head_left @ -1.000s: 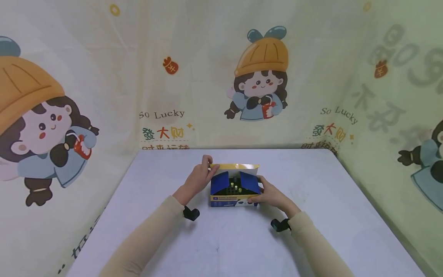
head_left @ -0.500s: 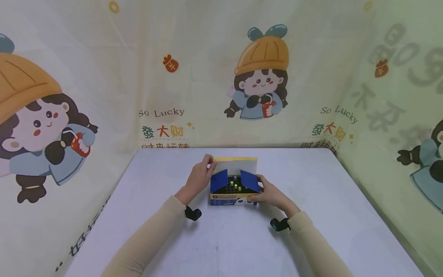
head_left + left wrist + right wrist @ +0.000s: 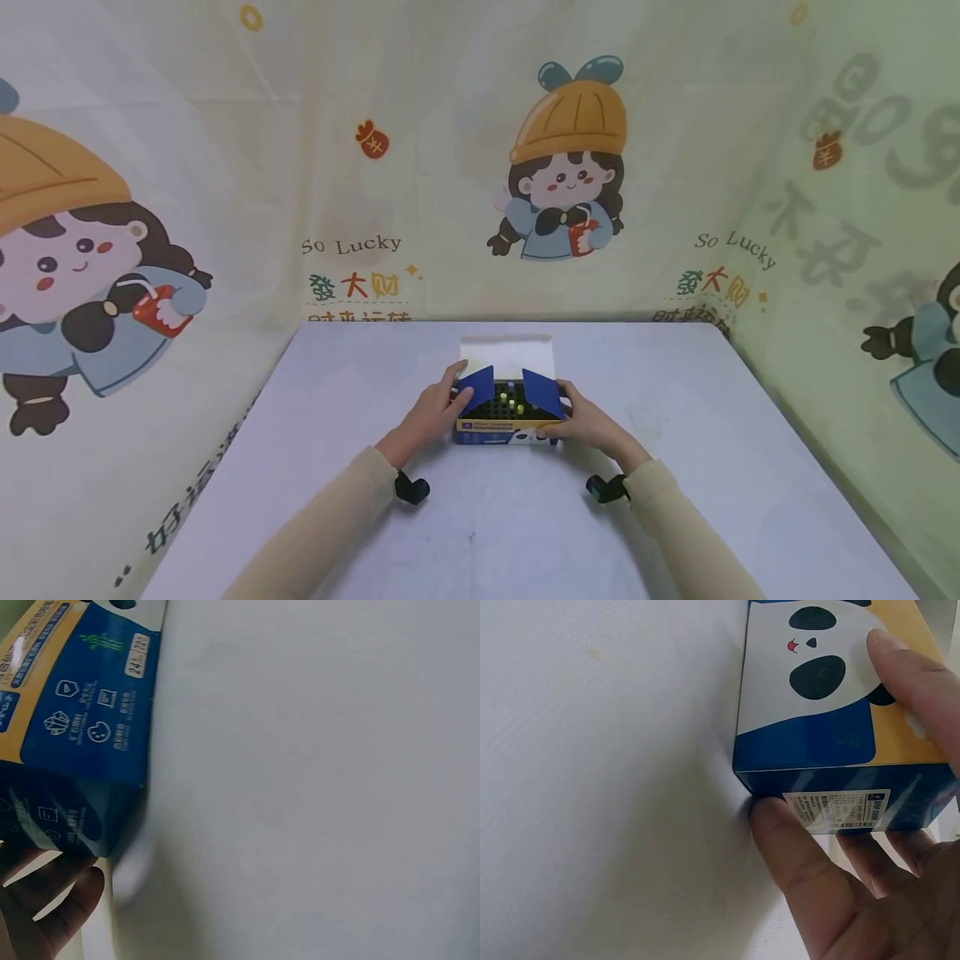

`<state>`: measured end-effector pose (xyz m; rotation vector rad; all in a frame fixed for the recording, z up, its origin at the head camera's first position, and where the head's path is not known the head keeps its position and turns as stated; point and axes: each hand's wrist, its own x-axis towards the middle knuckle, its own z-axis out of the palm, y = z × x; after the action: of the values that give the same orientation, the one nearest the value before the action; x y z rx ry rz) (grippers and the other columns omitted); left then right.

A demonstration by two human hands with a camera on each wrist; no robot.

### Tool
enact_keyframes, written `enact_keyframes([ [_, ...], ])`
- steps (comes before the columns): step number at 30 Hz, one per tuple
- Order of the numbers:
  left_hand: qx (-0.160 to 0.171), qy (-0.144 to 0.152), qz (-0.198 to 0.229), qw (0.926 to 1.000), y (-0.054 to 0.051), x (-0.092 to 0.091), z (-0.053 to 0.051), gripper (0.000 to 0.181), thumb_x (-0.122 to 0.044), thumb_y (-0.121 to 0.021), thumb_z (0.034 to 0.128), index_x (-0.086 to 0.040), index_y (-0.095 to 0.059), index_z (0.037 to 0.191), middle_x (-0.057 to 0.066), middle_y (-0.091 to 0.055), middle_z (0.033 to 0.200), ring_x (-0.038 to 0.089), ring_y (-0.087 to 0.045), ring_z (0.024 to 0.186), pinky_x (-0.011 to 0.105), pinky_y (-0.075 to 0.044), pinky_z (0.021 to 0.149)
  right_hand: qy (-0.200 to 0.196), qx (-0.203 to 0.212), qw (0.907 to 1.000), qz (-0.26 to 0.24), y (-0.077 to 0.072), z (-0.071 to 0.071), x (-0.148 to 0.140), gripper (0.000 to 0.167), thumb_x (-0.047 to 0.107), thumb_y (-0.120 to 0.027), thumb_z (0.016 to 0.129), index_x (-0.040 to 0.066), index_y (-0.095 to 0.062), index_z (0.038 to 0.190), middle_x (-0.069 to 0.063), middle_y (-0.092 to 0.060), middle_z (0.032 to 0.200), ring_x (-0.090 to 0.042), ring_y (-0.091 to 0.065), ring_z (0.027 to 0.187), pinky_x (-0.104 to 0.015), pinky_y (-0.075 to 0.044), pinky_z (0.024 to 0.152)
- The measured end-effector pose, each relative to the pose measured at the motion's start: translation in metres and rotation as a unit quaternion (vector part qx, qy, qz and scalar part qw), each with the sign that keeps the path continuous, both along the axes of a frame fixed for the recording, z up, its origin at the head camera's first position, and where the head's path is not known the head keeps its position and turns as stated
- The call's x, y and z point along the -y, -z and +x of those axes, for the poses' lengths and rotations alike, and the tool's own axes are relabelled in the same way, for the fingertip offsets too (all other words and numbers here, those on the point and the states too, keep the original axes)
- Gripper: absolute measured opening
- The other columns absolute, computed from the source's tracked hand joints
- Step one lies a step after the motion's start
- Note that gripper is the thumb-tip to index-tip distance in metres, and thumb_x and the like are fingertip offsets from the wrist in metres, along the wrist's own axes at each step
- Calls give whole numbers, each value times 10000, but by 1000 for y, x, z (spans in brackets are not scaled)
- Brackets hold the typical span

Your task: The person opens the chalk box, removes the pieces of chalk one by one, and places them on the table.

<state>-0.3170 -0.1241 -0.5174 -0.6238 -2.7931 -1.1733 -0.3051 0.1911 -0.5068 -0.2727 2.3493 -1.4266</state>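
Observation:
A blue and yellow cardboard box [image 3: 487,437] with a panda print sits on the table in the head view, its white-lined lid [image 3: 517,354] raised at the back. Two blue side flaps [image 3: 542,393] lean over a dark grid inside, where several small yellow-green tips show. My left hand [image 3: 431,412] is at the left end, thumb against the left flap [image 3: 480,388]; in the left wrist view its fingers [image 3: 75,900] touch the box's end. My right hand [image 3: 588,421] grips the right end, thumb on the front panel [image 3: 802,682], other fingers around the end and back.
The box stands toward the back of a white table [image 3: 480,525]. Behind it hangs a cream curtain [image 3: 450,167] printed with cartoon figures, which also runs along both sides. A small black camera [image 3: 411,488] sits on the left wrist, another [image 3: 604,488] on the right.
The lid has swung up and back from the box's opening. My left hand has let go of its edge and moved down to the left flap. My right hand has stayed put.

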Motion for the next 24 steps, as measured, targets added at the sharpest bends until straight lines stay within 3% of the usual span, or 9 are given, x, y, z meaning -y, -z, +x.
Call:
enact_keyframes([
  [7, 316, -59, -230, 9992, -1, -3, 8, 949, -659, -608, 956, -236, -145, 1668, 234, -627, 1387, 366, -638, 1256, 549, -506, 1033, -83, -258, 9991, 340, 3, 3, 2, 1254, 445, -836, 867, 168, 92, 1663, -260, -99, 1707, -505, -195, 1547, -661, -248, 1197],
  [11, 218, -196, -308, 9991, -3, -6, 11, 1045, -699, -670, 891, -251, -133, 1667, 229, -629, 1394, 373, -634, 1268, 558, -515, 1016, 123, -736, 9957, 541, 2, 5, 7, 1195, 562, -720, 927, 200, 152, 1660, -272, -104, 1703, -525, -256, 1520, -657, -304, 1171],
  [15, -314, -545, -408, 9972, -4, -6, 12, 1013, -639, -690, 908, -207, -164, 1659, 222, -559, 1488, 393, -593, 1317, 560, -497, 1046, 420, -1305, 9873, 809, -2, 8, 10, 1165, 601, -674, 944, 191, 146, 1662, -261, -141, 1695, -536, -344, 1476, -664, -370, 1124],
  [19, -1007, -988, -275, 9896, -9, -2, 9, 949, -523, -722, 927, -149, -219, 1640, 182, -381, 1641, 389, -458, 1451, 554, -434, 1122, 698, -1701, 9787, 908, -10, 10, 11, 1132, 581, -659, 966, 212, 155, 1661, -247, -160, 1690, -529, -395, 1446, -673, -400, 1092],
  [24, -1906, -956, -113, 9769, -17, 6, 5, 878, -376, -723, 939, -94, -228, 1606, 196, -263, 1693, 382, -377, 1506, 553, -397, 1151, 1121, -1947, 9704, 883, -19, 12, 9, 1092, 553, -660, 977, 283, 151, 1657, -237, -181, 1690, -502, -430, 1431, -675, -401, 1088],
])
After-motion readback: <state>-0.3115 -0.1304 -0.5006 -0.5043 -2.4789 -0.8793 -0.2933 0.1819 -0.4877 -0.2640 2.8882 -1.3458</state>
